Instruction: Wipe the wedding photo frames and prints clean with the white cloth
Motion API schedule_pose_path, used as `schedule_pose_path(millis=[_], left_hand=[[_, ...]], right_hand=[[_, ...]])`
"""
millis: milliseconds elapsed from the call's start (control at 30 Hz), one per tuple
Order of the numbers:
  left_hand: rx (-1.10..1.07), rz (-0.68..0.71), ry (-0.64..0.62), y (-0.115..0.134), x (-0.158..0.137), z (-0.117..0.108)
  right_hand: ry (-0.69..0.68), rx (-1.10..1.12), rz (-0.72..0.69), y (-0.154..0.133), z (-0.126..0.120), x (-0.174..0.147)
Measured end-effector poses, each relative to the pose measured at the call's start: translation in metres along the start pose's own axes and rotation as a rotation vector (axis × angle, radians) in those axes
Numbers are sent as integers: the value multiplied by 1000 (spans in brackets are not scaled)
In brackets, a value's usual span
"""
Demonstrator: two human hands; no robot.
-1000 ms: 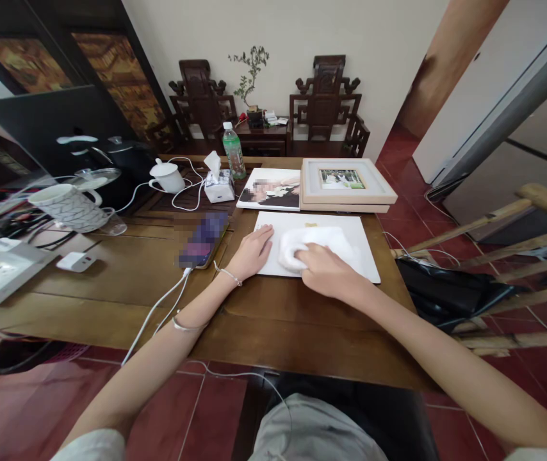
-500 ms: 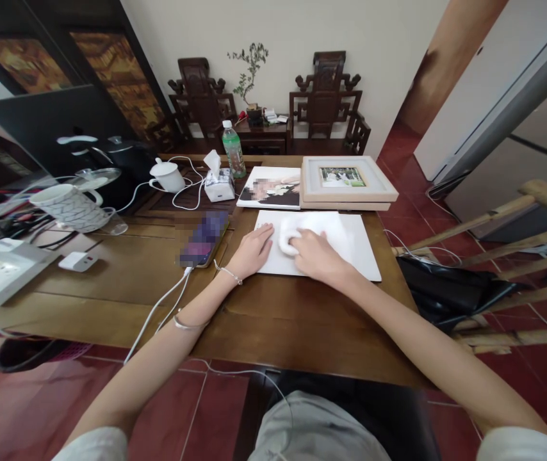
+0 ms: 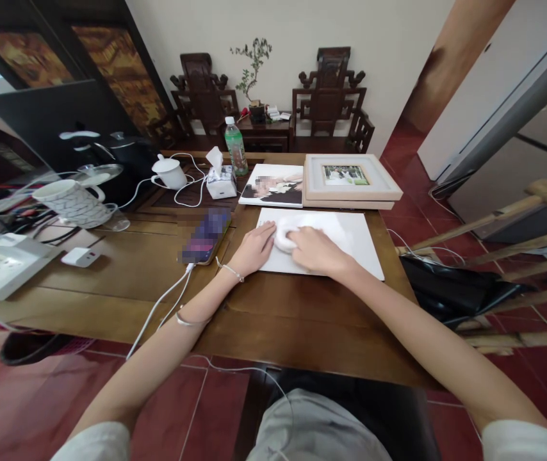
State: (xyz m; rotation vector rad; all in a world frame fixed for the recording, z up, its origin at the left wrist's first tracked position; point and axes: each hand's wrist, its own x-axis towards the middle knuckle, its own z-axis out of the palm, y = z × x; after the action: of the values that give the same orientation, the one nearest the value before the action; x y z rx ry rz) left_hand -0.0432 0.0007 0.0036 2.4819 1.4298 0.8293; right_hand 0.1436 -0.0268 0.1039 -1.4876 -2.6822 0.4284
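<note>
A white rectangular panel (image 3: 357, 246) lies flat on the wooden table in front of me. My left hand (image 3: 255, 248) rests palm down on its left edge, fingers stretched out. Bunched under my right hand (image 3: 316, 250) is a soft white cloth (image 3: 284, 235), pressed against the panel. The fingers of that hand are bent into it, and their tips are partly hidden. White cloth on white panel makes its outer edge hard to see.
Beyond the panel lie a photo print (image 3: 273, 187) and stacked picture frames (image 3: 353, 179). A charging phone (image 3: 206, 237), tissue box (image 3: 221, 182), bottle (image 3: 236, 150), lidded cup (image 3: 169, 173), mug (image 3: 69, 203) and power strip (image 3: 9, 266) stand leftward. A person's hand shows far left.
My right hand has slid slightly left across the panel with the cloth, closer to my left hand. The left hand stays on the panel's edge. The whole view has shifted a little.
</note>
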Motion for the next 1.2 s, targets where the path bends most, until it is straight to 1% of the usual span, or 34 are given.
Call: schedule_pose_path(millis=[67, 133, 233, 333, 433, 567, 667, 733, 833, 933, 1033, 1100, 1133, 1200], left_hand=[[-9, 11, -1, 1, 1, -1], [-15, 20, -1, 2, 1, -3], [-17, 28, 5, 3, 1, -4], [-25, 35, 4, 1, 0, -4], [-29, 29, -3, -2, 0, -1], [-3, -4, 12, -4, -1, 1], [4, -12, 16, -3, -2, 1], [-2, -12, 13, -3, -2, 1], [-13, -6, 13, -5, -1, 2], [-25, -11, 12, -4, -1, 2], [-100, -44, 23, 1, 0, -1], [-218, -105, 73, 5, 1, -4], [-291, -146, 115, 6, 2, -5], [-436, -224, 219, 5, 3, -6]], right_hand=[[54, -19, 27, 7, 2, 24], [90, -32, 46, 11, 6, 39], [135, -43, 29, 10, 11, 42], [121, -40, -13, 3, 15, 24], [37, -44, -57, -9, 17, -9], [0, -39, -122, -24, 19, -50], [-32, -17, -123, -27, 15, -60], [-42, -2, -87, -22, 9, -53], [-32, 2, -1, -8, 2, -30], [43, -26, 70, 7, -1, 0], [105, -30, 121, 10, 2, 25], [118, -20, 128, 4, 6, 35], [119, -14, 110, 1, 8, 38], [120, -4, 21, -8, 14, 40]])
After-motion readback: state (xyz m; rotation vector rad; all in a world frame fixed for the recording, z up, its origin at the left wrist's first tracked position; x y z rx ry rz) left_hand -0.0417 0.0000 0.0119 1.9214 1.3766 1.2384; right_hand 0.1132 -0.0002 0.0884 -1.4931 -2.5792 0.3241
